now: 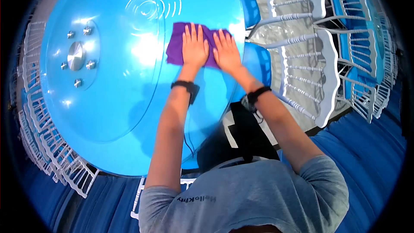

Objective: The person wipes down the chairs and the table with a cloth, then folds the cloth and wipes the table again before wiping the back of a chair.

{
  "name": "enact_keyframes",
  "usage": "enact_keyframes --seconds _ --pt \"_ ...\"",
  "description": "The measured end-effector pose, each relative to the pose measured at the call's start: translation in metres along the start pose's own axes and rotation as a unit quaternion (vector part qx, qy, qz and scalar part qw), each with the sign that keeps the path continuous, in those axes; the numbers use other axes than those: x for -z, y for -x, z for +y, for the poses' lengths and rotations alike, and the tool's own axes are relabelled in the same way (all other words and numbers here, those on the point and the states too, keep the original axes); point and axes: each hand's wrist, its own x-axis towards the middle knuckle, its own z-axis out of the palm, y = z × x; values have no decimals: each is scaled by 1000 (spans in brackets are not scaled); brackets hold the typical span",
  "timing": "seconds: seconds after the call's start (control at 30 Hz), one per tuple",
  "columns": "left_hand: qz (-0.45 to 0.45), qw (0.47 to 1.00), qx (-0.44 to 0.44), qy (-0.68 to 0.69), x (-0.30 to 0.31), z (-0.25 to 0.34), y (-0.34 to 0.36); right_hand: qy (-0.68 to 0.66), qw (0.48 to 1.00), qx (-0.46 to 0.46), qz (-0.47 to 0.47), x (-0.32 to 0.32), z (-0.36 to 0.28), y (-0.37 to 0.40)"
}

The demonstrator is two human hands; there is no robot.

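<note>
A round blue bench (129, 155) fills most of the view. It is ringed by white chairs (302, 56) with blue seat pads, set on a blue carpeted floor (371, 146). A large clear glass turntable (116, 112) is carried on the bench top, fixed at its middle by a metal hub (76, 55) with small bolts around it.

A purple cloth (174, 49) is spread flat on the bench near its far right edge, just past the rim of the turntable. It is pinned under both hands. The left hand (194, 47) is laid palm down on the middle of the cloth, and the right hand (226, 54) is laid just beside it on the cloth's right end. Neither grip is closed: the fingers are held out straight and pressed flat on the fabric, so the cloth lies beneath the palms rather than being clutched. A dark band (185, 87) is worn on the left wrist and a dark watch (254, 97) on the right.
</note>
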Motion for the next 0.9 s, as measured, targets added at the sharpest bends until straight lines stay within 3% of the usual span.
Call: enact_keyframes --seconds 0.13,0.2,0.37,0.43,0.5,0.63,0.77,0.83,0.87,0.9 --pt "0 998 -14 55 -3 -6 -41 76 996 -40 17 3 59 -43" --pt "-30 997 30 -57 8 9 -33 55 996 -63 6 -2 62 -40" --pt "-46 999 19 -22 13 28 6 48 995 -82 34 -7 38 11" --pt "-28 999 1 25 12 34 32 -41 995 -85 25 -3 29 37" --pt "-10 997 -21 67 10 44 57 -47 995 -83 -5 9 20 57" --pt "-86 993 -31 72 19 73 105 -141 983 -85 -81 28 11 98" --pt "-161 976 5 144 41 110 138 -174 980 -48 -78 54 11 136" --pt "-165 974 9 153 48 131 150 -308 898 -124 -288 84 17 145" --pt "-176 970 18 169 50 146 156 -305 901 -123 -281 90 27 158" --pt "-168 964 37 204 57 168 156 -356 911 -116 -174 95 39 174"
